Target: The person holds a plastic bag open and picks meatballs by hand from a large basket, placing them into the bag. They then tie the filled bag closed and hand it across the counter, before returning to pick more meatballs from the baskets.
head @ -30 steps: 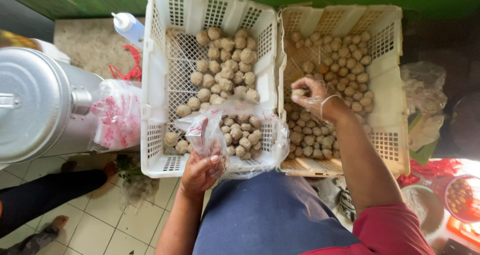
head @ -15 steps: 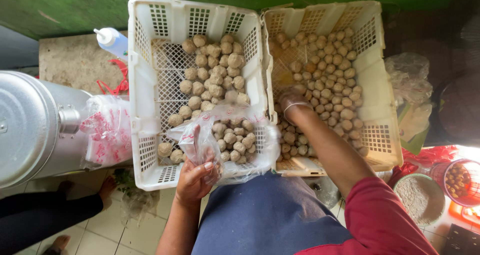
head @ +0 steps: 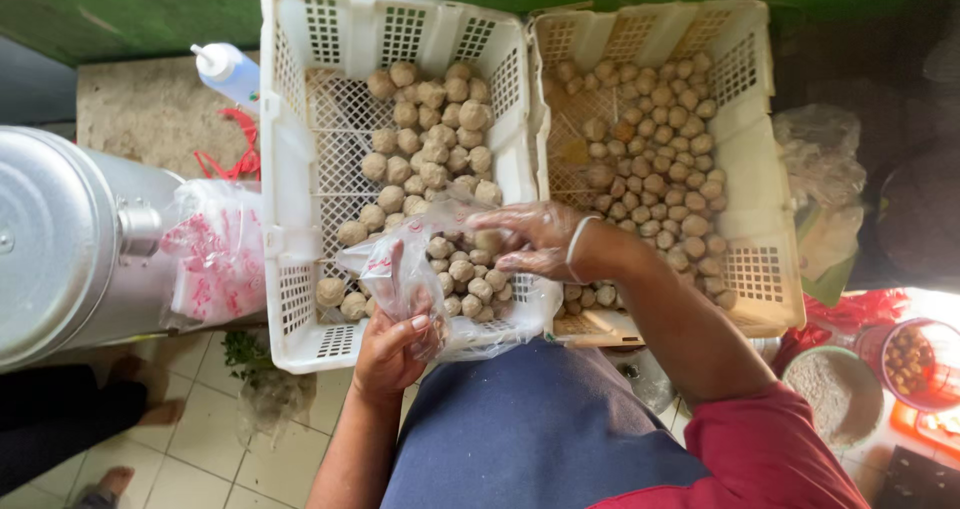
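Gloved right hand (head: 535, 241) drops round meatballs (head: 462, 274) into crinkly plastic bag (head: 400, 269).

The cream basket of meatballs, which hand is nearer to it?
Right. The right hand hovers over the clear bag, just beside the cream basket; the left hand grips the bag's edge farther away.

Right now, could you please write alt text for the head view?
A person's left hand holds open a clear plastic bag of meatballs while the gloved right hand reaches over it. Behind stand a white crate and a cream crate, both holding meatballs.
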